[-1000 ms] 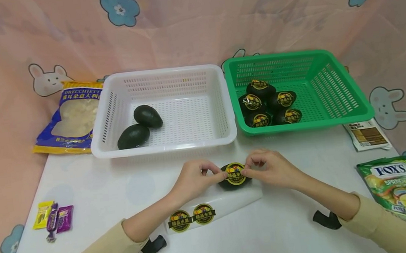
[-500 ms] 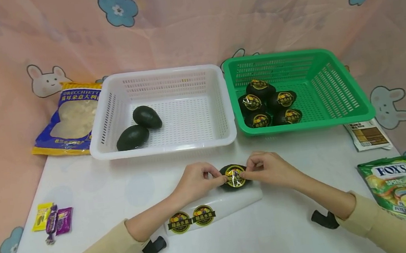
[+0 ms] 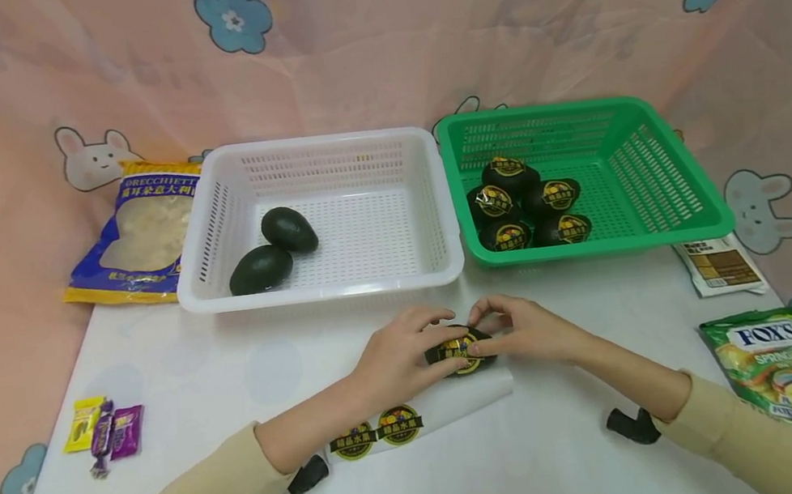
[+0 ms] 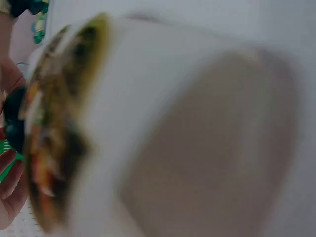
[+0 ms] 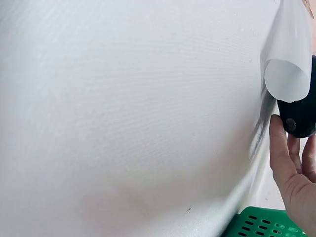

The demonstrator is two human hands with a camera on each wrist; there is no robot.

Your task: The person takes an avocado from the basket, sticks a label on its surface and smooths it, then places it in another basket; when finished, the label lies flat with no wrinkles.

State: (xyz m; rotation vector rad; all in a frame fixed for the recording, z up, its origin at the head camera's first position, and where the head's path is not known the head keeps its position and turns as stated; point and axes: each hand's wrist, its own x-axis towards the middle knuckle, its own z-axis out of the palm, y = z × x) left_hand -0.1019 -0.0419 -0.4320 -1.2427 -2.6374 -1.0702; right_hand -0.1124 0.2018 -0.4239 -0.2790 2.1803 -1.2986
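In the head view, a dark green avocado (image 3: 486, 362) lies on its side at the table's middle, a round black-and-gold fruit sticker (image 3: 455, 349) on its top. My left hand (image 3: 402, 360) holds it from the left, thumb in front and fingers over the top. From the right, my right hand (image 3: 533, 331) grips its end, thumb on the sticker's edge. Just in front lies a white sticker sheet (image 3: 450, 404) bearing more such stickers. The right wrist view shows the avocado's tip (image 5: 299, 118) between my right fingers and the sheet's curled end. The left wrist view is mostly blurred.
Behind stand a white basket (image 3: 342, 289) with two plain avocados and a green basket (image 3: 659, 237) with several stickered ones. An orecchiette bag (image 3: 144, 227) and small candies (image 3: 102, 431) lie left. A Fox's candy bag (image 3: 785, 378) and a white-brown packet (image 3: 721, 265) lie right.
My left hand has gone from pinching the sticker's left edge to spreading its fingers and thumb around the avocado. My right hand stays at the right end, its fingers slightly more extended.
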